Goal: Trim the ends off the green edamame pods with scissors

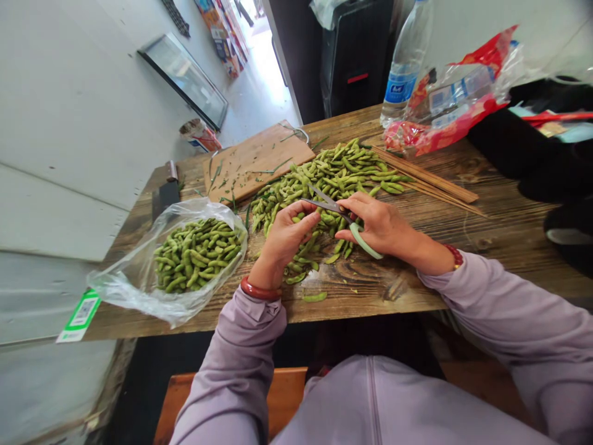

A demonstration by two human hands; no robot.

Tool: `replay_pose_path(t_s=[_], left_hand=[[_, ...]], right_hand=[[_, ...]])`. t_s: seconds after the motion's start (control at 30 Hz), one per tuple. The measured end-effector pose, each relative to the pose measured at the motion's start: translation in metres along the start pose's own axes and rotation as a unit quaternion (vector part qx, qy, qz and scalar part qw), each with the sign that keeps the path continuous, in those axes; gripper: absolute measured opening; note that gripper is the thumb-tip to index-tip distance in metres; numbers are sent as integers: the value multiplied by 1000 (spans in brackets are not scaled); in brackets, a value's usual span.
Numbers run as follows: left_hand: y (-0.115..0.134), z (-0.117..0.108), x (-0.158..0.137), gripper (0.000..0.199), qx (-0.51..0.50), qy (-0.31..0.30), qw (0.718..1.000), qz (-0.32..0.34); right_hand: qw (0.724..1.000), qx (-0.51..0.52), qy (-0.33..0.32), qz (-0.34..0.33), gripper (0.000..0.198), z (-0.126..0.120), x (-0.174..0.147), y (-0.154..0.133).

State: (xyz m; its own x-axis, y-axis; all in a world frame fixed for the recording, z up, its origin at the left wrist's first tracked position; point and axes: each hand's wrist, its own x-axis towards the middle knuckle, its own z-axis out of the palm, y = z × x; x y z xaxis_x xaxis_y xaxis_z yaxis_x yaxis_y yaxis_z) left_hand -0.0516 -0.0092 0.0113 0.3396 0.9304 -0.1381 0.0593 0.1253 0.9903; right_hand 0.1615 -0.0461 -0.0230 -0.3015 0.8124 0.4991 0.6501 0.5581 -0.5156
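My right hand [377,224] is wrapped round the pale green handles of a pair of scissors [330,204], whose blades are spread and point to the left. Close to the blade tips, my left hand [291,233] pinches a green soybean pod, mostly hidden by the fingers. Beneath and behind both hands spreads a loose heap of soybean pods [340,164]. One single pod [315,297] lies apart near the table's front edge. To the left of my left hand, a clear plastic bag [139,296] stands open with many pods [199,254] inside.
Behind the heap lies a wooden cutting board [259,157] with green scraps. A cleaver [167,191] rests at its left. Several wooden skewers [430,179] lie at the right. Further back stand a water bottle [403,68] and a red plastic package [454,105] on the wooden table [417,281].
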Motion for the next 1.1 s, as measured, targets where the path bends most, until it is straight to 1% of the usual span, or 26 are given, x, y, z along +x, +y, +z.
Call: replay_pose_path(t_s=[0.13,0.23,0.33,0.43,0.53,0.7,0.87,1.1], left_hand=[[2,1,-1,36,-6,4,1000,10],[1,1,-1,34,10,3,1000,25],[-2,1,-1,29,63,2,997,43],[-3,1,0,21,129,7,988,86],[-4,2,1,19,153,4,981,116],[-3,3,0,25,162,7,980,114],[1,1,-2,23,174,-1,977,121],[5,-4,-1,24,199,-1,974,108]], right_hand=[[1000,-2,12,11,51,1,0,1],[1000,6,15,10,53,1,1,2],[1000,12,-2,3,51,1,1,1],[1000,3,-13,-6,50,1,0,1],[1000,-1,-14,-8,50,1,0,1],[1000,-1,-19,-12,51,2,0,1],[999,-22,-33,-18,39,0,0,0],[997,-53,-60,13,31,-4,1,-4]])
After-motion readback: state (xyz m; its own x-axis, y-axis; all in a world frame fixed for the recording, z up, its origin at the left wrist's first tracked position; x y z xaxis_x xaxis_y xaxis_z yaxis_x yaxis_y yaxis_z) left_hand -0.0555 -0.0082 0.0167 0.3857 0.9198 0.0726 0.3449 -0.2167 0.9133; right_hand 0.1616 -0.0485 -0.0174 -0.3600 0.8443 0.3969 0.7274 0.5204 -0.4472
